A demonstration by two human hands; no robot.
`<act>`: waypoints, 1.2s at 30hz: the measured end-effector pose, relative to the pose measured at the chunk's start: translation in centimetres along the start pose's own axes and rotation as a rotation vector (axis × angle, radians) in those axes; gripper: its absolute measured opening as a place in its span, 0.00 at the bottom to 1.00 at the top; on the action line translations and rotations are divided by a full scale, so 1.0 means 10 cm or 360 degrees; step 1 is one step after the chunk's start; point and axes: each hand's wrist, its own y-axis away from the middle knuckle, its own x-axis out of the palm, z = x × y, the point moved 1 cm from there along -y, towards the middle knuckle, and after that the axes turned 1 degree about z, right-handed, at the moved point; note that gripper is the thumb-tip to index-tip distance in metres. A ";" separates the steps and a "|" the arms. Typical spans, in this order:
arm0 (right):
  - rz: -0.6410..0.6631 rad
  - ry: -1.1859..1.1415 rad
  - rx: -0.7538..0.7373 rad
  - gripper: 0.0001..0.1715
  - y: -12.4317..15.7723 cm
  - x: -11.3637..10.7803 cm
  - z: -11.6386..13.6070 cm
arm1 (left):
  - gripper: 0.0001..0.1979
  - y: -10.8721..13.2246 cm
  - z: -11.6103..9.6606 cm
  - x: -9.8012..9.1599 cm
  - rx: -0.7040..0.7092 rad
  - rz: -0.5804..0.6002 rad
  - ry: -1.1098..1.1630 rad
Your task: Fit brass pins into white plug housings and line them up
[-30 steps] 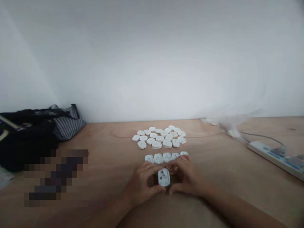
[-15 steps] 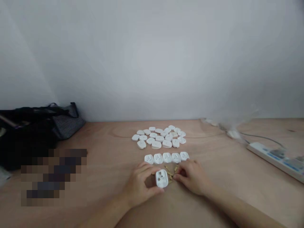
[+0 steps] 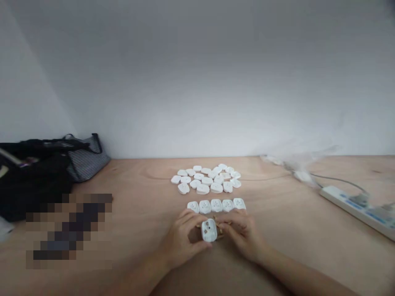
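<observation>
My left hand (image 3: 182, 240) pinches a small white plug shell (image 3: 209, 230) and holds it upright just above the wooden table (image 3: 138, 197). Pressed against the shell's right side, my right hand (image 3: 243, 234) has its fingers closed over small brass pins (image 3: 221, 227) lying by the shell. A row of several white shells (image 3: 216, 205) lies just beyond my fingers. Farther back sits a loose pile of the same white shells (image 3: 206, 179).
A black bag (image 3: 31, 185) and a striped grey pouch (image 3: 86, 158) lie at the left by the wall. A white power strip (image 3: 358, 205) with its cable runs along the right. A clear plastic bag (image 3: 296, 164) lies at the back right. A pixelated patch covers part of the left foreground.
My right hand, which had drawn off to the brass pins half a second ago, has come back against the white shell. The left hand stays in place with the shell.
</observation>
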 end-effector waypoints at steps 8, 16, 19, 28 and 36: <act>-0.0087 0.0078 0.0130 0.05 0.03 0.08 -0.02 | 0.20 0.00 0.02 0.00 -0.0028 -0.0046 -0.0055; -0.0066 0.0214 0.0132 0.08 0.02 0.10 -0.01 | 0.20 0.01 0.01 0.02 0.0022 -0.0089 -0.0126; -0.0081 0.0268 0.0092 0.09 0.03 0.11 0.00 | 0.20 0.01 0.00 0.03 0.0022 -0.0095 -0.0144; -0.0141 0.0362 -0.0050 0.07 0.04 0.12 -0.04 | 0.20 0.01 -0.02 0.02 0.0061 -0.0141 -0.0201; -0.0205 0.0602 -0.0396 0.04 0.04 0.11 0.08 | 0.20 0.00 -0.08 -0.01 0.0108 -0.0101 -0.0221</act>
